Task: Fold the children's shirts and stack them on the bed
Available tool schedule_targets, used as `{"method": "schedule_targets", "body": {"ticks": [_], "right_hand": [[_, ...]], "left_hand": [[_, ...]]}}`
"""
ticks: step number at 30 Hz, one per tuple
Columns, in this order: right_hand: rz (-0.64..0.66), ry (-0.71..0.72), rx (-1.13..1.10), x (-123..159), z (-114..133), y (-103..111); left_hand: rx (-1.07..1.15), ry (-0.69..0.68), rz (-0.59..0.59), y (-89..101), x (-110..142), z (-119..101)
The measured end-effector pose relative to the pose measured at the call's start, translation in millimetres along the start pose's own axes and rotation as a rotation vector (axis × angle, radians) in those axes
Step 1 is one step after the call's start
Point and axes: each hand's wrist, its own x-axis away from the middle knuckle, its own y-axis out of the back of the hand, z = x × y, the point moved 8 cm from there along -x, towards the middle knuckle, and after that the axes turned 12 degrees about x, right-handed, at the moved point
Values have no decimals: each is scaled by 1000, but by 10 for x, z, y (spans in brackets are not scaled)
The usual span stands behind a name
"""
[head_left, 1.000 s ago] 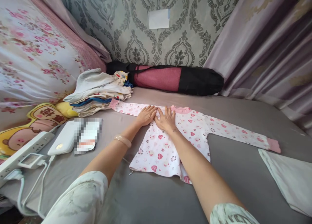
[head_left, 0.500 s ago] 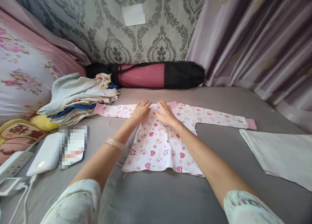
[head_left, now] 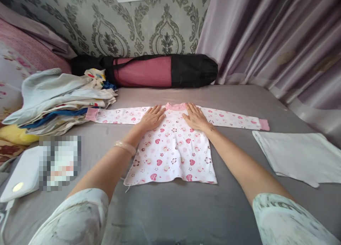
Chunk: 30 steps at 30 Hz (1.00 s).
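Against grey patterned wallpaper, a grey sheet, with a black-and-pink roll along its far edge. Towards the left edge, a rumpled clothes stack, with a yellow cushion, a white device and a pixelated flat item nearer. To the right of these, mid-sheet, the long-sleeved shirt, laid out flat, left cuff right by the stack. Left hand palm down at the left shoulder, fingers outstretched, bracelet at the wrist; right hand likewise flat and wide at the other shoulder, grasping nothing. Closer together half a second ago; now spread to either side of the pink collar, apparently for smoothing outward, with both shoulders roughly level. White cloth, pink hearts and small flowers, pink cuffs; sleeves straight out, shallow creases down the lower front, hem slightly wavy, loose thread at its left corner. Just beyond the right cuff, folded white fabric towards the right edge, under a mauve curtain.
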Motion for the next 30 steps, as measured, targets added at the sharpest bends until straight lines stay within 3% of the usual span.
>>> {"method": "schedule_targets", "body": {"ticks": [4,7,11,13,17,20,23,30], "right_hand": [[-5,12,-93,-5,-13,17],[-7,26,-282,7,-100,122],[-210,-36,-478,168,-485,409],[-264,-40,-464,310,-667,471],[-230,51,-362,599,-813,430],[-218,140,-282,763,-778,398],[-206,209,-198,845,-701,378],[-182,291,-29,919,-599,368]], "left_hand": [[-27,10,24,4,11,-45],[-73,31,-27,126,63,-177],[-96,-74,-195,437,340,-732],[-38,-154,-167,479,566,-1124],[140,-373,26,303,1100,-2000],[167,-385,142,71,1385,-2433],[132,-323,149,-93,1499,-2625],[45,-232,86,-206,1553,-2729]]}}
